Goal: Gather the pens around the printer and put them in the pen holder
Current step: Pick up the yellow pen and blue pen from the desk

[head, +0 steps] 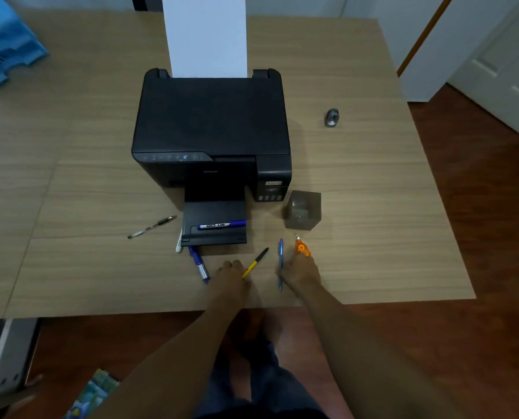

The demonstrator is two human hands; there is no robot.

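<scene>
**Both hands down on the first pens, holder empty**

Early stage here: the clear pen holder (303, 209) stands just right of the printer (211, 131) with nothing visible inside. The left hand (231, 275) is curled over the yellow-and-black pen (255, 263), fingers closed around its lower end by the look of it. The right hand (300, 272) covers the blue pen (280, 264), with the orange correction tape (302, 248) touching its fingers; whether it has clamped either, I cannot tell. Waiting to be collected: the blue marker (221, 225) on the output tray (214, 237), a purple marker (199, 264) and white pen (178, 241) beside that tray, and a black pen (152, 227) off left.
</scene>
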